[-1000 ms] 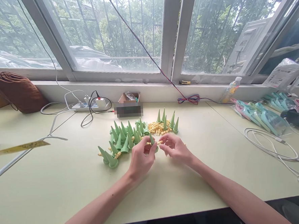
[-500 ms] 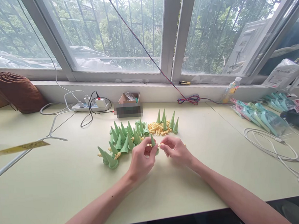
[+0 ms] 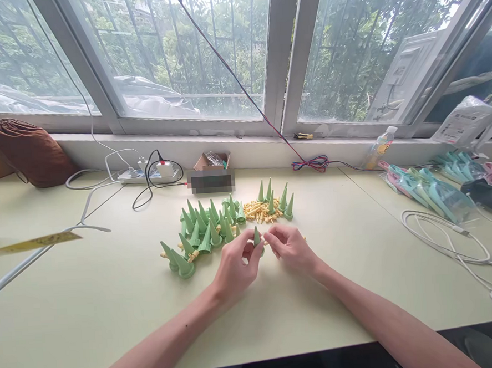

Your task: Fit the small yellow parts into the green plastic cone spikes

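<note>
While I am standing near this table (image 3: 320,307), the bare left hand (image 3: 239,256) is grasping a green, pointed, plastic-looking cone (image 3: 256,236), tip upward, between thumb and fingers. Just to its right, the bare right hand (image 3: 291,245) is pinching a small pale-yellow piece (image 3: 265,239), which the fingertips are mostly hiding; whether it is touching the cone, I cannot tell. Beyond the grip, a heap of yellow, plastic-looking bits (image 3: 258,212) is lying, and to the left many similar green cones (image 3: 214,233) are standing. For good work, I am thinking, the left fingers should be steadying the cone without crushing, while the right ones are aligning the piece squarely.
</note>
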{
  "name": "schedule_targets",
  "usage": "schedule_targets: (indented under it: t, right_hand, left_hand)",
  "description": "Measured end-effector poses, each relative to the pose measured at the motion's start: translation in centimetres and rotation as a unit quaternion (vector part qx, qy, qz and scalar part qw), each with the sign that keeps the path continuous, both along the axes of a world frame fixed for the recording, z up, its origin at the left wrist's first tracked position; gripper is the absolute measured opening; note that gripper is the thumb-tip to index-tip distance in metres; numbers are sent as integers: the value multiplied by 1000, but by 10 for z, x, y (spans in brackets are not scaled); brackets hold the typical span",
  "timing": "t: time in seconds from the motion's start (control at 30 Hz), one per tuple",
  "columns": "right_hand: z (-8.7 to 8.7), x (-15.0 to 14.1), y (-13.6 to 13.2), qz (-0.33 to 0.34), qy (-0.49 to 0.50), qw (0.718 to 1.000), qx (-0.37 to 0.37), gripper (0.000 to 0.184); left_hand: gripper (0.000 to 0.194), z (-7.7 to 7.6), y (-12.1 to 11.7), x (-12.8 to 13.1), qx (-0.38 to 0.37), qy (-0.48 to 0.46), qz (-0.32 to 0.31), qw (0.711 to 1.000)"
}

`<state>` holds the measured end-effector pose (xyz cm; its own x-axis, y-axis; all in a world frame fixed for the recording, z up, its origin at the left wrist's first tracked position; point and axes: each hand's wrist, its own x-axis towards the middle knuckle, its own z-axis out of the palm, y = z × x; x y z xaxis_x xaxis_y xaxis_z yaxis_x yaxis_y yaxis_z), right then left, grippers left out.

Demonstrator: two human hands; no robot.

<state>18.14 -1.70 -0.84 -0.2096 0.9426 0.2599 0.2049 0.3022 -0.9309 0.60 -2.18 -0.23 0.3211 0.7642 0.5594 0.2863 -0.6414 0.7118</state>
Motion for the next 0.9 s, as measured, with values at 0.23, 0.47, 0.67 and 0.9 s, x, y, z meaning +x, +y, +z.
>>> schedule_targets:
  t: [0.23, 0.47, 0.67, 0.9]
  right_hand:
    - [1, -1, -2, 0, 2, 999, 42, 29]
    - [1, -2, -3, 0, 8, 1000, 22, 26]
    - [0, -1, -1, 5, 1, 1000, -13, 25]
    - [1, -1, -3, 1, -4, 1000, 24, 27]
  left_hand:
    - [4, 2, 0, 0, -8, -7, 10, 1000]
    - [5, -5, 0, -1, 27, 43, 12, 999]
    - [6, -9, 0, -2, 67, 67, 2, 995]
    - [6, 2, -2, 0, -2, -4, 3, 1000]
